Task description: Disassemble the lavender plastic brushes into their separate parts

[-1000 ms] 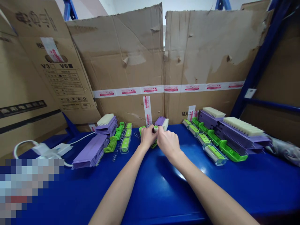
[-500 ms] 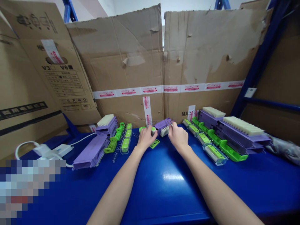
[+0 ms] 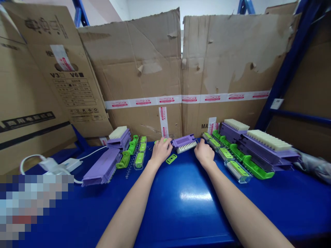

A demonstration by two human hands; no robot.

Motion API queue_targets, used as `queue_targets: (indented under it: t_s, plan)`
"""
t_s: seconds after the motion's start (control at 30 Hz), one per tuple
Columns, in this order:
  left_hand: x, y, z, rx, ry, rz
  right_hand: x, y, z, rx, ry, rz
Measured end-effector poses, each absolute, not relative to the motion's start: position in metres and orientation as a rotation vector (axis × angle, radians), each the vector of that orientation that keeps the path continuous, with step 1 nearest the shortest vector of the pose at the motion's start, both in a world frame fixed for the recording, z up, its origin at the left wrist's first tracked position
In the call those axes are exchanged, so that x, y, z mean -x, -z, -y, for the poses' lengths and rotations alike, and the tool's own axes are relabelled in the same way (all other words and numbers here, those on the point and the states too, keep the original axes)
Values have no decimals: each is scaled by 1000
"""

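Observation:
A purple brush piece [image 3: 184,141] with pale bristles facing down lies between my hands at the middle of the table. My left hand [image 3: 162,151] is closed at its left end, with fingers curled; what they grip is hidden. Just off the brush's right end, my right hand [image 3: 204,152] is closed, its thumb and fingertips together, and anything in them is too small to name. A flat green plate with slots [image 3: 171,158] lies in front of my left hand. Behind that hand, part of another green piece [image 3: 156,141] shows.
To the left are purple brush bodies [image 3: 102,167], green holders [image 3: 123,160], springs [image 3: 130,165] and clear-green cases [image 3: 139,160]. On the right stand more cases [image 3: 237,170], green holders [image 3: 258,168] and purple brushes [image 3: 269,146]. Cardboard [image 3: 139,79] walls the back; a white plug [image 3: 49,164] sits left.
My right hand has moved right, away from the brush's end. The brush has turned to lie flatter. A grey-green piece at my left fingertips is now hidden from view.

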State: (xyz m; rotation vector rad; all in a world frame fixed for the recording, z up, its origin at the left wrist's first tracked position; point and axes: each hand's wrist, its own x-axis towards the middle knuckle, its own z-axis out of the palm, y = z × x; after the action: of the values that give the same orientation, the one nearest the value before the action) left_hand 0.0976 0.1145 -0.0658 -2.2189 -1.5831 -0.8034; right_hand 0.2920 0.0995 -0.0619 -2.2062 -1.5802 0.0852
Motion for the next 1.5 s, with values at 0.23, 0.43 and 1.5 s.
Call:
queue_targets:
  t_s: [0.23, 0.43, 1.5]
  plan:
    - [-89, 65, -116, 2099, 977, 1722, -290, 64, -100, 2240, -40, 1687]
    - [-88, 63, -118, 2115, 926, 1681, -289, 65, -101, 1920, 308, 1668]
    - [-71, 60, -123, 2186, 538, 1761, -267, 67, -100, 1077, 35, 1821]
